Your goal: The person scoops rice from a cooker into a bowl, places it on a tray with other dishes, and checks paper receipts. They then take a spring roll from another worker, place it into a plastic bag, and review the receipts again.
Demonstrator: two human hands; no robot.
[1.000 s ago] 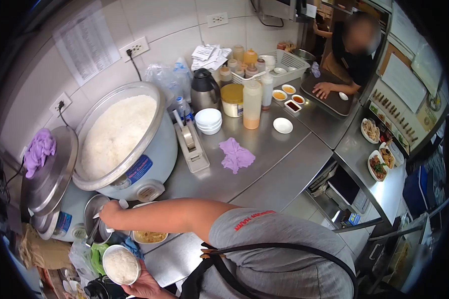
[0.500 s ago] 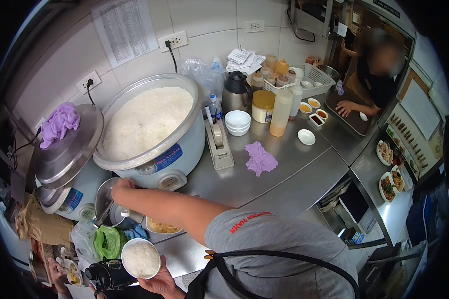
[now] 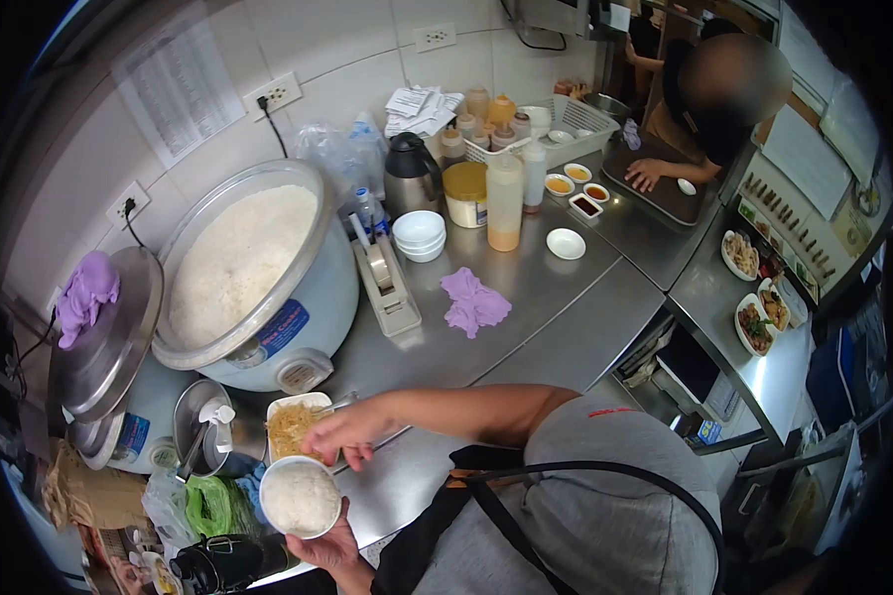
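My left hand [image 3: 329, 547] is wrapped round the side of a white bowl of rice [image 3: 302, 498], held upright. Just above the bowl, my right hand [image 3: 347, 434] hovers with its fingers apart and nothing visible in them. It overlaps the edge of a white dish of yellow shredded food [image 3: 288, 426], where part of a metal utensil shows. Left of the dish is a metal pot [image 3: 191, 409] with a white-handled tool and another metal handle in it. A large open rice cooker [image 3: 313, 327] full of rice stands behind.
The steel counter [image 3: 387, 372] holds a tape dispenser [image 3: 390, 297], stacked white bowls [image 3: 419, 234], a purple cloth [image 3: 474, 301], bottles and sauce dishes. Across it, a co-worker's hand [image 3: 647, 175] rests on a brown tray [image 3: 665, 203]. A black flask [image 3: 223, 563] is beside my left hand.
My right hand has moved from the metal pot to beside the rice bowl, and its fingers are now spread. The white-handled tool shows in the pot. The camera view has shifted.
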